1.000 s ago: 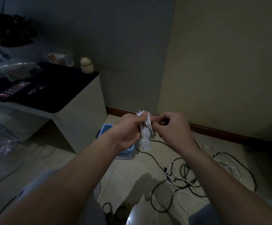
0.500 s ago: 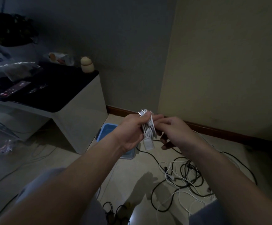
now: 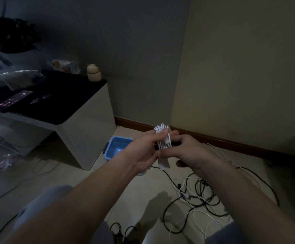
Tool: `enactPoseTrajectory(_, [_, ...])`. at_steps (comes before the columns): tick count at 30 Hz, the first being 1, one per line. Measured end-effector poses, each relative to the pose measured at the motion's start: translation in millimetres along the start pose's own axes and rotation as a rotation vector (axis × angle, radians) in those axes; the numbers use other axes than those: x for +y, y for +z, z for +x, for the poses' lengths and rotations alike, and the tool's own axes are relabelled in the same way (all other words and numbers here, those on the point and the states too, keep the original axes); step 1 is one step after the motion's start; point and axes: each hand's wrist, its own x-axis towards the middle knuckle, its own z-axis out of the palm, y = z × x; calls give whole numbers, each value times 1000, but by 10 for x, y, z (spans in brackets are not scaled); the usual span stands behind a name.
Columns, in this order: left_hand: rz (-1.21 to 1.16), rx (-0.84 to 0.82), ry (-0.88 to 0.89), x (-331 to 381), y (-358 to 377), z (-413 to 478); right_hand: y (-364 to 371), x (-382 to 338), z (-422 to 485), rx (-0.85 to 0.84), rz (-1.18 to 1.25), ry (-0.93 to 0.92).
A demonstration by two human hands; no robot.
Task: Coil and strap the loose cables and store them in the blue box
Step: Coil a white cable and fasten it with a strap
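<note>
Floor of dim room corner: loose cables tangled nearest, below right forearm. Left hand grips coiled white cable mid-air; right hand fingers curled onto same bundle. Blue box on floor just behind left hand, beside white cabinet.

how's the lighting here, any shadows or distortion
Head view: dim and underexposed, the dark-topped table nearly lost in gloom; the white cable bundle in the left hand and right hand is the brightest thing; the hands throw a soft shadow on the floor; wide-angle stretches the forearms.
</note>
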Motion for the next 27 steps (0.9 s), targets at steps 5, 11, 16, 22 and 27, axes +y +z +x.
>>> enactPoseTrajectory(5, [10,21,-25,-11,36,26,61,41,7,76,51,-1])
enactPoseTrajectory(11, [-51,-70,-176,87,-10,-16,34,59,25,34,86,12])
enactPoseTrajectory(16, [-72,-140,-235,165,-110,-44,-12,113,80,47,46,49])
enactPoseTrajectory(22, [179,-130,-141,231,-245,-76,-243,125,127,132,71,99])
enactPoseTrajectory(27, [813,29,165,74,-137,-127,-251,127,120,42,52,118])
